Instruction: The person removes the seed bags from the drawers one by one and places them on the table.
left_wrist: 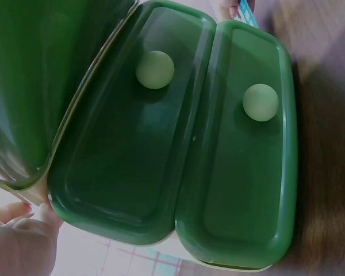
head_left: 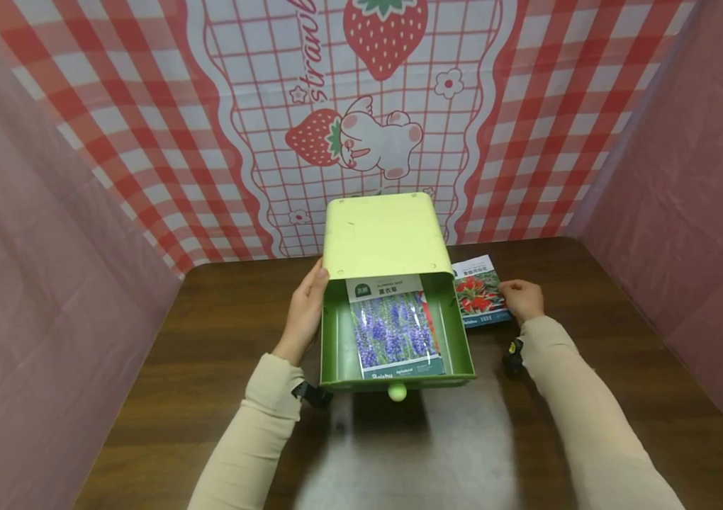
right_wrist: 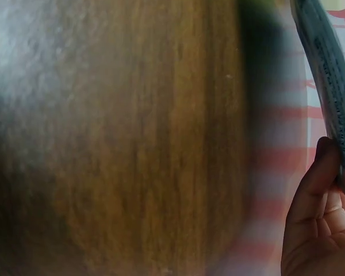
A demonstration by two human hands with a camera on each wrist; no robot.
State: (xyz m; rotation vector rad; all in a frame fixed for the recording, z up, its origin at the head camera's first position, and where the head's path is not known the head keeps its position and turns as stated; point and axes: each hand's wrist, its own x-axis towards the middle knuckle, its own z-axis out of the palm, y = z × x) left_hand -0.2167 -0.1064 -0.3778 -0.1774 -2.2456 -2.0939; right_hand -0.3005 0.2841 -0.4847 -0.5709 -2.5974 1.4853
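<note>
A small desktop cabinet (head_left: 387, 234) with a pale yellow-green top stands on the table, its top drawer (head_left: 457, 347) pulled out. A seed packet (head_left: 393, 333) with purple flowers lies inside, over another packet's red edge. My left hand (head_left: 303, 312) rests against the cabinet's left side, thumb near the upper front corner; in the left wrist view part of that hand (left_wrist: 23, 238) touches the body beside the open drawer. To the right of the cabinet, my right hand (head_left: 523, 299) pinches the edge of a red-flower seed packet (head_left: 479, 294). The right wrist view shows this packet (right_wrist: 328, 75) nearly edge-on.
Below the open drawer are two closed green drawers (left_wrist: 121, 144) with round pale knobs (left_wrist: 260, 102). The brown wooden table (head_left: 208, 368) meets a strawberry-print checked cloth (head_left: 240, 142) behind, and pink cloth (head_left: 30, 283) hangs at both sides.
</note>
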